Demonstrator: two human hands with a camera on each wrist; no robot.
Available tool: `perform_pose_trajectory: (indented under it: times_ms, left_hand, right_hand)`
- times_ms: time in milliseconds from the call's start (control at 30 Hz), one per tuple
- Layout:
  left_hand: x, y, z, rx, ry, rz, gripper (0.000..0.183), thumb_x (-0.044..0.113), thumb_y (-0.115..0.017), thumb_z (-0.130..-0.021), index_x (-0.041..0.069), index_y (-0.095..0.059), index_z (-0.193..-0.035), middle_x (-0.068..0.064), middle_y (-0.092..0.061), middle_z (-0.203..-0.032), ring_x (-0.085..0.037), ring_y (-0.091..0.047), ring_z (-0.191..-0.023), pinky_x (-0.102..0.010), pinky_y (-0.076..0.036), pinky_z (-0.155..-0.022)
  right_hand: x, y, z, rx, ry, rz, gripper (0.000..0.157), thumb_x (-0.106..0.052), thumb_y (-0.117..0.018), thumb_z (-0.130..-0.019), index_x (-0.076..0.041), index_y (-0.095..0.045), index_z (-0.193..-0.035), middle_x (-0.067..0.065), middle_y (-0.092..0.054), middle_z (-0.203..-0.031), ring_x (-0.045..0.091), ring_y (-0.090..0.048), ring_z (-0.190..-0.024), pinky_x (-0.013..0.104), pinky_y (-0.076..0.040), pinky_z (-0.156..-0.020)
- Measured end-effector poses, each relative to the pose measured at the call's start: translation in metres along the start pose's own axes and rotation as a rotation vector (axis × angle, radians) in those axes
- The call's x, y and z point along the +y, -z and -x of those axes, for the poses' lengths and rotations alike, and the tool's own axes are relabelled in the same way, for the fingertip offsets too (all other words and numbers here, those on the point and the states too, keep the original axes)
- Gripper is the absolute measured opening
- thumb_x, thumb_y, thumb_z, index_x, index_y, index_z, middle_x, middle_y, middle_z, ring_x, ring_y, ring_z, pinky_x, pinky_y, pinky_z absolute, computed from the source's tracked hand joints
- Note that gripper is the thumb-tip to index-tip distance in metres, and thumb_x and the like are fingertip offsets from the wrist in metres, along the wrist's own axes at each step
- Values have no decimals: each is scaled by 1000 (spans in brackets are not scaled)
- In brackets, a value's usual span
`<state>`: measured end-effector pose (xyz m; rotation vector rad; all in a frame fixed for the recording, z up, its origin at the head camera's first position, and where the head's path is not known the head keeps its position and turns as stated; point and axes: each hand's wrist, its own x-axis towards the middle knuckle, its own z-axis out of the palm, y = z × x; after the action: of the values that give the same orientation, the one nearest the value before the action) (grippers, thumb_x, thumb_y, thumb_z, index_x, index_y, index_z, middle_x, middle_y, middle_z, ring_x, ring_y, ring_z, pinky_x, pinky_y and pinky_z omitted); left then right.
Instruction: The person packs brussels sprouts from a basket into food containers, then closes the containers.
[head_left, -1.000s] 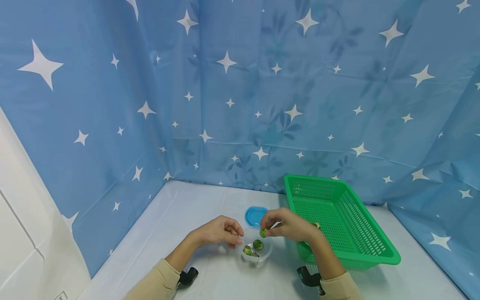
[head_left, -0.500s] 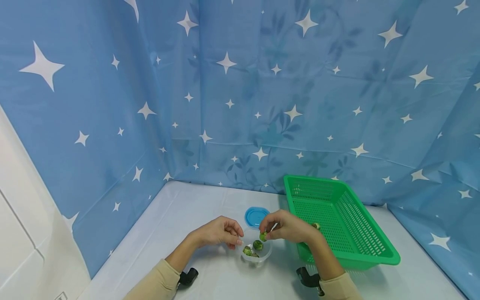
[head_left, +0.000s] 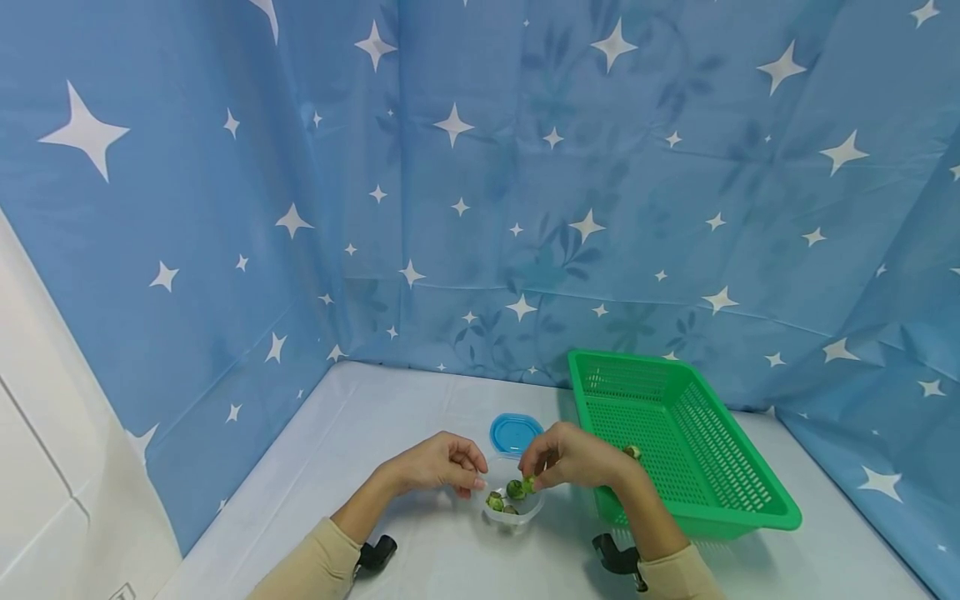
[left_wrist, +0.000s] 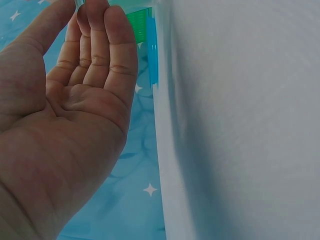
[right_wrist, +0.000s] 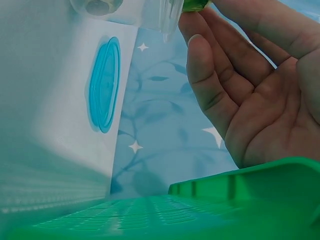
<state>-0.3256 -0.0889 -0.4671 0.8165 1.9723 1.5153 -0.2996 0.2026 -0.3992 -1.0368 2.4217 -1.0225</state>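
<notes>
Head view: the left hand pinches the rim of the clear plastic tub at 10 o'clock; probably light and inclined to slide, it wants that steadying. At the tub's 2 o'clock, the right hand pinches a Brussels sprout, likely firm, best held round its middle.

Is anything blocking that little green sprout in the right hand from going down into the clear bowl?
Nothing visible. The right hand holds the sprout at the bowl's open top. The blue lid lies beyond it on the table, not over the opening.
</notes>
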Motion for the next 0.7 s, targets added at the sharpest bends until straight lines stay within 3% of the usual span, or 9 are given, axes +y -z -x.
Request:
perform_pose_trajectory:
  times_ms: [700]
  left_hand:
    - [-1,-1,-1,21,-5,-4,35,14,-79,-93,-10,-68,-116,-2,-74,-86,-17,-72,-73,-37,-64,-74]
  right_hand:
    - [-2,-2,-2,-13,-15,40,14,3,-84,-82,-7,-79,-90,4,-77,-92,10,-68,-79,25,-59,-71]
